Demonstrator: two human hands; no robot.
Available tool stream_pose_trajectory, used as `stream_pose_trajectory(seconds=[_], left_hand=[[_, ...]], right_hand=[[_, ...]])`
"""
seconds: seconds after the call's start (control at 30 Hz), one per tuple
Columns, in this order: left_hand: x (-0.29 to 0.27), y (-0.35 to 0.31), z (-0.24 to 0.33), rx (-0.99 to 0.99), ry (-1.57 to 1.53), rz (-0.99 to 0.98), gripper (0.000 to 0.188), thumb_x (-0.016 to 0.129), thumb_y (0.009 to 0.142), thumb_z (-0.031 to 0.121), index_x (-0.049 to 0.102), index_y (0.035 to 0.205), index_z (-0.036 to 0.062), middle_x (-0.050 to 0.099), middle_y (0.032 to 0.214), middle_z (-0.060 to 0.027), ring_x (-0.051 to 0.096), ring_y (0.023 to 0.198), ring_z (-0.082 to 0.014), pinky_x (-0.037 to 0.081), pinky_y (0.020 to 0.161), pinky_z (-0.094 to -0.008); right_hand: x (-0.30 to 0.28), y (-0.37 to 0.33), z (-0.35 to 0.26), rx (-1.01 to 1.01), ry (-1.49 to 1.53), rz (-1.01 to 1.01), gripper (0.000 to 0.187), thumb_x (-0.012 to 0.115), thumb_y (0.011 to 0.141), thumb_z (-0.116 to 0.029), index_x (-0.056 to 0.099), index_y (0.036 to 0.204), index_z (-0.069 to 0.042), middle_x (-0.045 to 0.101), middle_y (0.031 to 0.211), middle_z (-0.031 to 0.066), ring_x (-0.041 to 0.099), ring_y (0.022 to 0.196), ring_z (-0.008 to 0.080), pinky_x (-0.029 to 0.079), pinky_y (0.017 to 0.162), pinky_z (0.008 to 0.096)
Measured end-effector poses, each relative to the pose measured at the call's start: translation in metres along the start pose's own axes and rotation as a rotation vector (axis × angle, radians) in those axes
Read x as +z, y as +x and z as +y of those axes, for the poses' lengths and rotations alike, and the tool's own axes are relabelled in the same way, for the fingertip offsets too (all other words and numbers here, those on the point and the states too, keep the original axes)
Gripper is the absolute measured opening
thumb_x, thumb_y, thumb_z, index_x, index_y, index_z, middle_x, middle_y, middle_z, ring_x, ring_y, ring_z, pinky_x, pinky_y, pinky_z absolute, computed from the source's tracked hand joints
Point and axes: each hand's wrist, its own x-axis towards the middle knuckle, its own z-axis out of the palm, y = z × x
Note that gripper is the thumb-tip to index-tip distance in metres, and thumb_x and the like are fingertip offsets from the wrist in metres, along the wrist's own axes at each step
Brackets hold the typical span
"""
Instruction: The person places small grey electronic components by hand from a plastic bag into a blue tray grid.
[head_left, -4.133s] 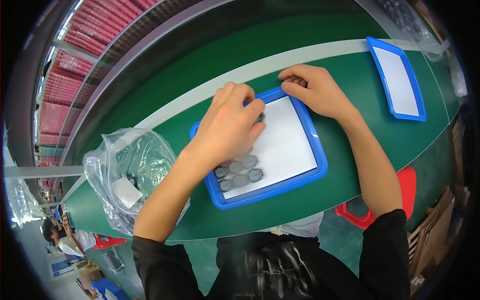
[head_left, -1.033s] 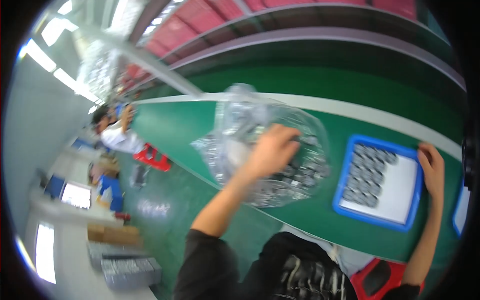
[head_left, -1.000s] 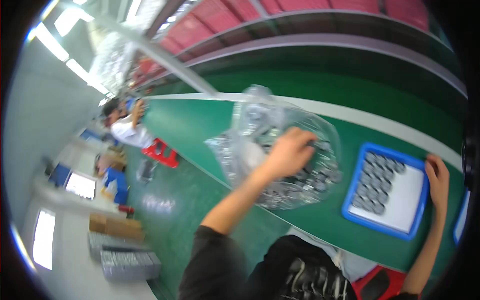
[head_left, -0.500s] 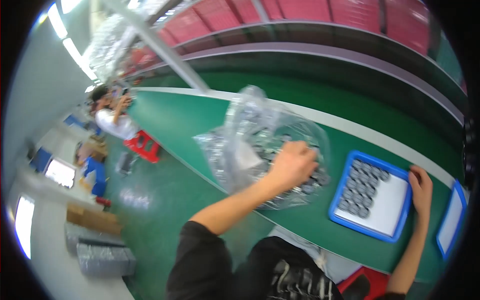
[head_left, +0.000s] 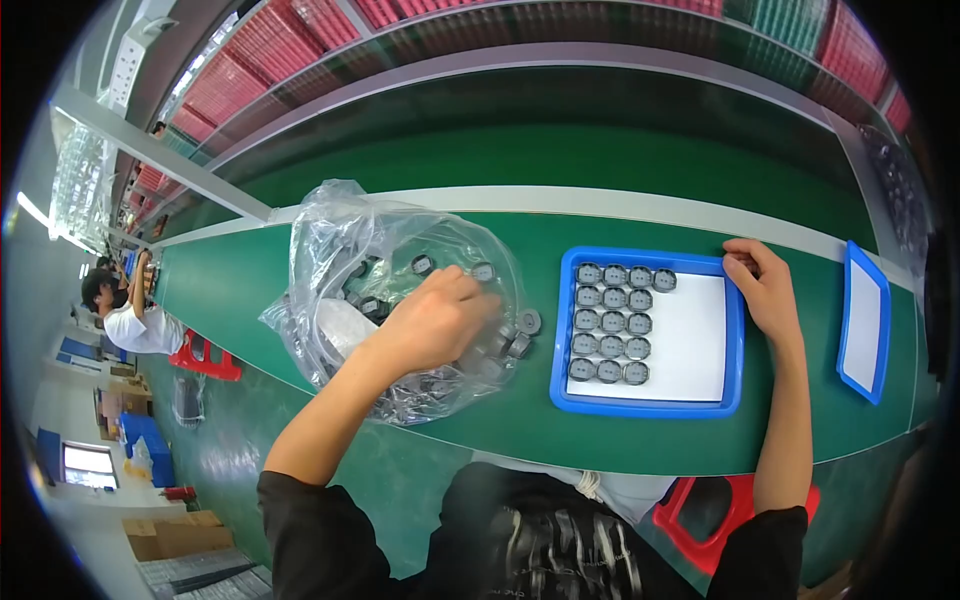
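My left hand (head_left: 440, 318) is bent down into an open clear plastic bag (head_left: 335, 225) at the left of the bench. Dark grey round parts (head_left: 423, 265) lie in the bag, a few of them by its right edge. Motion smears my left fingers, so I cannot see whether they grip a part. My right hand (head_left: 765, 285) curls round the upper right corner of a blue tray (head_left: 735, 385), thumb and fingers against its rim. On the tray's white liner, similar round grey parts (head_left: 612, 322) stand in rows filling the left side.
Another blue tray (head_left: 864, 325) with a white liner lies at the bench's right end. A pale raised ledge (head_left: 600, 203) runs along the green bench's back. Below the front edge is a red stool (head_left: 690, 525). Far left, a person (head_left: 130, 315) sits at the bench.
The view has swung, so the bag and tray appear further left and straighter. My left hand stays at the bag and my right hand at the tray corner; the rows look the same.
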Motion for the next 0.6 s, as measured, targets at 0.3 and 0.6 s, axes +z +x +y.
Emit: stream_pose_trajectory(seconds=[0.3,0.6], left_hand=[[0.000,0.007,0.004,-0.103,0.017,0.035,0.034,0.078,0.073,0.011,0.068,0.104,0.0022,0.062,0.093,-0.0124,0.058,0.093,-0.0328,0.049,0.083,-0.0425],[-0.009,0.090,0.078,-0.004,-0.270,0.122,0.038,0.075,0.071,-0.003,0.066,0.107,0.0025,0.066,0.104,-0.0144,0.061,0.100,-0.0341,0.051,0.085,-0.0399]], right_hand=[[-0.002,-0.001,0.004,-0.011,0.027,0.005,0.027,0.066,0.091,-0.014,0.067,0.112,0.002,0.066,0.093,0.0039,0.057,0.085,0.0107,0.048,0.080,0.0254],[0.000,0.002,0.010,-0.048,0.048,0.022,0.027,0.069,0.089,-0.015,0.068,0.110,0.002,0.068,0.089,0.0047,0.057,0.078,0.0105,0.049,0.073,0.0262]])
